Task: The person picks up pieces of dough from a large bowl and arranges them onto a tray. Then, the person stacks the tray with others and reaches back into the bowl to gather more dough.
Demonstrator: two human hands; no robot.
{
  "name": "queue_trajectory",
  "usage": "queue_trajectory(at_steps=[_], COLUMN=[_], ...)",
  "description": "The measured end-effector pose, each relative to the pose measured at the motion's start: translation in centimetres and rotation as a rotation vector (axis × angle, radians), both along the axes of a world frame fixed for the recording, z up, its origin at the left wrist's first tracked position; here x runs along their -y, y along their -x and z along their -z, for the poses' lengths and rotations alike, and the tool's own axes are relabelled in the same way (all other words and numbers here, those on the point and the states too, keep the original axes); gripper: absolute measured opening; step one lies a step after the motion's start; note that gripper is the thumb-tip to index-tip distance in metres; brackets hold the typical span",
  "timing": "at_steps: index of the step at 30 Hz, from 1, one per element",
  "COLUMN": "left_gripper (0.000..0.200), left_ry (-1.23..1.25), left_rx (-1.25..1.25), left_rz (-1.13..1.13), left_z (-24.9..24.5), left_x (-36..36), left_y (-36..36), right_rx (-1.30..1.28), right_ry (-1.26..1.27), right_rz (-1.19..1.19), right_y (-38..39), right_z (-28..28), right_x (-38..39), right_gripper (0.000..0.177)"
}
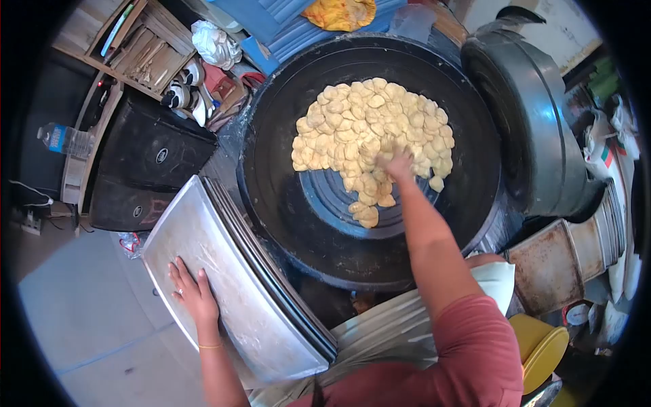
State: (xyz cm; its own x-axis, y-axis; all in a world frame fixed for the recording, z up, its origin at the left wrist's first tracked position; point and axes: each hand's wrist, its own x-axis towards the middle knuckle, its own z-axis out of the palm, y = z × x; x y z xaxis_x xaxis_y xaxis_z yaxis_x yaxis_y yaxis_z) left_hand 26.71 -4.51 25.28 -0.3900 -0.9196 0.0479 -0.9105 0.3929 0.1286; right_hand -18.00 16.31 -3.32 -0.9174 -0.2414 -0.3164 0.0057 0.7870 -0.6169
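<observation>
A big round black basin (271, 224) holds a heap of pale yellow, flattened round pieces that look like dough (352, 122). Several of them trail down from the heap towards the near side of the basin. My right hand (398, 165) reaches in and touches the lower part of the heap; its fingers are blurred against the pieces, so what they grip cannot be made out. My left hand (194, 295) lies with fingers spread on the top metal baking tray (251, 312) of a tilted stack, to the left of the basin.
Right of the basin, another large dark tub (536, 122) stands on its side. Rusty trays (546, 268) and a yellow bucket (539, 346) are at the lower right. Black speaker-like boxes (149, 156), a water bottle (66, 140) and shoes (186, 91) sit at the left.
</observation>
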Motion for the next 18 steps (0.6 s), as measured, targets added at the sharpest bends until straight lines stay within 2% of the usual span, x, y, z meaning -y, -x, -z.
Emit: queue_trajectory(at_steps=[2,3,4,5,6,8,9,10,11,12,13,16,17,18], left_gripper=[0.063,0.066,0.072,0.07,0.068,0.056,0.054,0.054,0.054,0.056,0.056,0.053,0.053,0.054], left_ry=[-0.026,-0.044,0.088,0.139,0.189,0.057,0.006,-0.113,-0.356,-0.497,-0.511,-0.45,-0.467,-0.532], left_rx=[-0.018,-0.037,-0.007,-0.101,-0.196,-0.162,-0.126,-0.131,-0.068,0.048,0.165,0.375,0.364,0.295], left_rz=[-0.034,-0.054,0.05,0.243,0.43,0.772,0.96,1.087,1.084,1.067,1.031,0.839,0.839,0.735], left_z=[-0.3,-0.5,-1.4,-2.7,-4.1,-6.1,-5.8,-3.8,-1.9,0.6,2.5,8.9,11.8,15.0], left_x=[-0.2,0.0,-0.5,-1.4,-2.2,-3.1,-2.7,-1.7,-0.9,0.3,1.3,4.0,4.6,5.6], left_y=[0.2,0.9,3.1,6.4,10.6,19.4,23.1,26.1,29.2,32.3,34.8,38.5,38.7,38.5], right_rx=[0.059,0.135,0.144,0.167,0.174,0.595,0.273,0.142,0.025,-0.053,-0.132,-0.004,-0.047,-0.032], right_ry=[-0.349,-0.367,-0.473,-0.581,-0.591,-0.194,-0.048,-0.149,-0.128,-0.207,-0.285,-0.407,-0.439,-0.461], right_rz=[-0.291,-0.351,-0.578,-0.812,-0.815,-0.907,-0.815,-0.689,-0.457,-0.362,-0.269,-0.413,-0.503,-0.61], right_y=[-6.4,-9.4,-10.8,-11.8,-10.5,-4.4,-1.5,1.9,4.0,5.2,5.9,3.9,2.3,0.9], right_z=[1.9,1.6,-1.6,-5.2,-6.6,-8.0,-1.9,-4.1,-5.5,-6.3,-6.5,-5.0,-4.5,-4.4], right_x=[2.2,3.3,4.2,4.2,4.5,7.3,9.0,9.9,9.9,10.0,10.3,11.2,11.1,10.5], right_gripper=[0.105,0.106,0.103,0.1,0.1,0.089,0.075,0.073,0.078,0.083,0.089,0.096,0.101,0.095])
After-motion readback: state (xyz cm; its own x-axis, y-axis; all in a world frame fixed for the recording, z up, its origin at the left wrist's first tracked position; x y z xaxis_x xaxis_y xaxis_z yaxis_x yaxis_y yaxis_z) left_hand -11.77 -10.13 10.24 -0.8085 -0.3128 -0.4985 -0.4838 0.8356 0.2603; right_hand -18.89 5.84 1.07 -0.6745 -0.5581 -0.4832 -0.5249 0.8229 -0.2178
